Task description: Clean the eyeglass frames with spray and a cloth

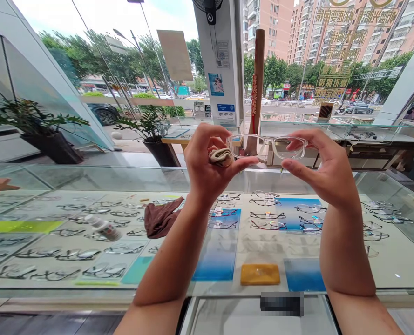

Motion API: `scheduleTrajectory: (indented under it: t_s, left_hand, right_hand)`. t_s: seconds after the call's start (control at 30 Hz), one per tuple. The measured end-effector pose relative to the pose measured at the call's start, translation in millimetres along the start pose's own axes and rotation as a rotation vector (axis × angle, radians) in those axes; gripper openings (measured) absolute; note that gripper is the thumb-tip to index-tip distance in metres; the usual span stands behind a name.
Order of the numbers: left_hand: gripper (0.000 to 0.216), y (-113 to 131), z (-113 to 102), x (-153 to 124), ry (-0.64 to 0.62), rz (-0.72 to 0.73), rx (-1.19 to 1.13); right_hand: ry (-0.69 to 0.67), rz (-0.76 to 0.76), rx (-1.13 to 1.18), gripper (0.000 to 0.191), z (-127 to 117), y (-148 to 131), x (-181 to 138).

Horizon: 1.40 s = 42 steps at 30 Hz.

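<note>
Raised above the glass counter is a pair of eyeglasses (268, 138) with a clear, see-through frame. My left hand (207, 156) grips its left side between thumb and fingers, and a folded beige cloth (220, 157) is tucked in the same hand. At the other end, my right hand (329, 163) pinches the frame's right rim, thumb below and index finger above. Below my left forearm, a crumpled brown cloth (162, 217) lies on the counter. A white bottle (102, 227) is tipped over to its left.
Rows of eyeglasses (268, 215) sit inside the glass display counter (158, 179). A mustard-yellow case (260, 274) is near the front edge. Beyond the counter stand potted plants (161, 151), a wooden post (258, 79), another showcase (384, 135) and large windows.
</note>
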<state>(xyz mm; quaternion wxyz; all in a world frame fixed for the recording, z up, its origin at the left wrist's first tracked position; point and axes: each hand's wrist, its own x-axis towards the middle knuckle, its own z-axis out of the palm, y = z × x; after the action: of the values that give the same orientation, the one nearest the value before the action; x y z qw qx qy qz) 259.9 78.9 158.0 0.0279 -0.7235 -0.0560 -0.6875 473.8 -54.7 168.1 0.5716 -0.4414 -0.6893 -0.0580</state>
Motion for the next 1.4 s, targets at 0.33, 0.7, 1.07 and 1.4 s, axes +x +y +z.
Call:
scheduleTrajectory:
  t_s: [0.33, 0.7, 1.07, 1.4]
  left_hand:
    - [0.058, -2, -1, 0, 0.032, -0.041, 0.02]
    - [0.051, -9, 1, -3, -0.022, -0.144, -0.063]
    - [0.049, -19, 3, -9, -0.048, -0.216, -0.138]
    - [0.048, 4, 1, -4, 0.044, -0.123, 0.046]
  right_hand:
    - [0.049, 0.039, -0.019, 0.039, 1, 5, -1]
    - [0.13, -0.007, -0.006, 0.033, 7, 0, 0]
    - [0.137, 0.03, -0.071, 0.032, 7, -1, -2]
    - [0.109, 0.185, -0.04, 0.049, 11, 17, 0]
